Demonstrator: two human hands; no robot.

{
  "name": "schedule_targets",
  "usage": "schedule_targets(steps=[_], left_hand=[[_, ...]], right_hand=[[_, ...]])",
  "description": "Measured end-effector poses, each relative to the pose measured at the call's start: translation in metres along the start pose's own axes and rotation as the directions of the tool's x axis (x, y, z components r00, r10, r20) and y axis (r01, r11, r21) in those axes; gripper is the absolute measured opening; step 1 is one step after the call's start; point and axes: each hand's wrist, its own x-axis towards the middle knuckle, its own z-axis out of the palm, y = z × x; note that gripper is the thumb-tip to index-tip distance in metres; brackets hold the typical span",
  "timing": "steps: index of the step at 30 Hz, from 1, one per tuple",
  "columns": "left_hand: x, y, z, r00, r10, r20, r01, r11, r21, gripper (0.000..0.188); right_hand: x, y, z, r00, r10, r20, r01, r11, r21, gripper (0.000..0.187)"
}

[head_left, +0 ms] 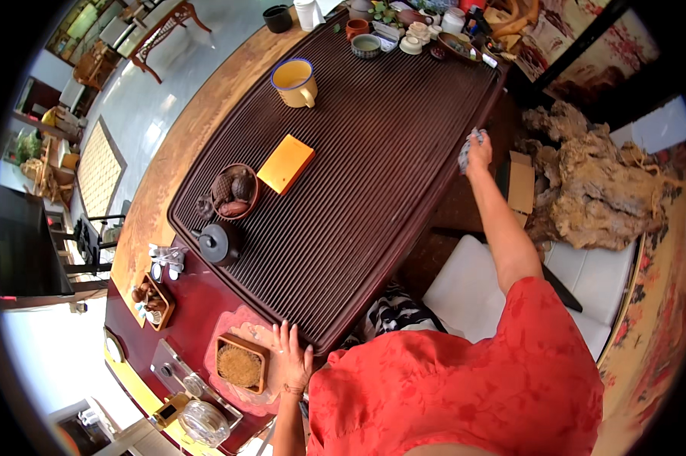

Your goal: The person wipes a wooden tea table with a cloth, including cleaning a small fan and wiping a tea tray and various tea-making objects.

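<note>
My right hand (481, 154) grips a crumpled grey-and-white cloth (465, 157) against the right edge of a large dark ribbed tea tray (373, 167). My left hand (292, 360) rests with spread fingers by the tray's near left corner, partly over a pink mat (225, 328). Beside it on the mat stands a square wooden box (262, 352) with a brown bristly or grainy filling. On the tray are a yellow enamel mug (293, 82), an orange box (286, 164), a round bowl (254, 202) of dark ornaments and a dark teapot (219, 244).
Cups, small bowls (366, 46) and jars crowd the tray's far end. A small wooden tray (163, 310) and a glass pot (204, 422) stand at the left. Right of the tray are a white seat (465, 281), a cardboard box (521, 182) and a gnarled root carving (594, 182).
</note>
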Motion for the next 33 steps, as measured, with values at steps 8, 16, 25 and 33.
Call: schedule_targets(steps=[8, 16, 25, 33], left_hand=[[0.027, 0.034, 0.044, 0.798, -0.372, -0.475, 0.349, 0.927, -0.140, 0.071], [0.027, 0.033, 0.045, 0.797, -0.319, -0.512, 0.333, 0.941, -0.067, 0.066], [0.031, 0.036, 0.043, 0.808, -0.353, -0.471, 0.363, 0.929, -0.073, 0.060], [0.027, 0.026, 0.046, 0.821, -0.298, -0.486, 0.313, 0.948, -0.053, 0.058]], right_hand=[[-0.049, -0.002, -0.010, 0.926, -0.364, 0.101, 0.372, 0.925, -0.073, 0.049], [-0.061, -0.010, -0.007, 0.927, -0.366, 0.084, 0.365, 0.931, 0.026, 0.042], [0.049, -0.003, -0.004, 0.943, -0.330, 0.039, 0.330, 0.944, -0.014, 0.045], [-0.170, -0.010, -0.045, 0.876, -0.377, 0.300, 0.412, 0.909, -0.061, 0.044]])
